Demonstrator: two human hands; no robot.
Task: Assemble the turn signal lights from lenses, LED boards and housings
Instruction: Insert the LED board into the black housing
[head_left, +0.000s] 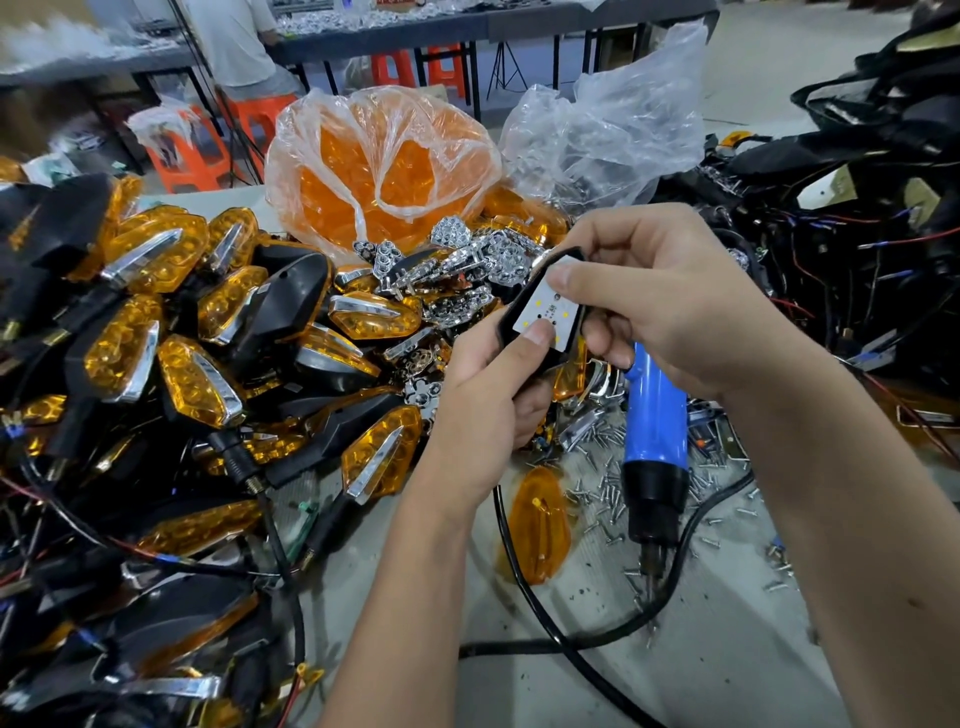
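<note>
My left hand (493, 384) grips a black housing (511, 322) from below, its thumb pressing on the white LED board (545, 312) that lies in the housing's open face. My right hand (670, 306) holds the housing's upper and right side, with one fingertip on the board's top edge. A loose amber lens (540, 525) lies on the table below my hands. Chrome reflectors (467, 260) are heaped behind the housing.
A blue electric screwdriver (654, 441) lies at the right among several scattered screws (602, 499), its black cable (571, 654) looping across the table. Finished amber lights (156, 338) are piled at the left. A bag of amber lenses (379, 166) stands behind. Wired black housings (857, 218) fill the right.
</note>
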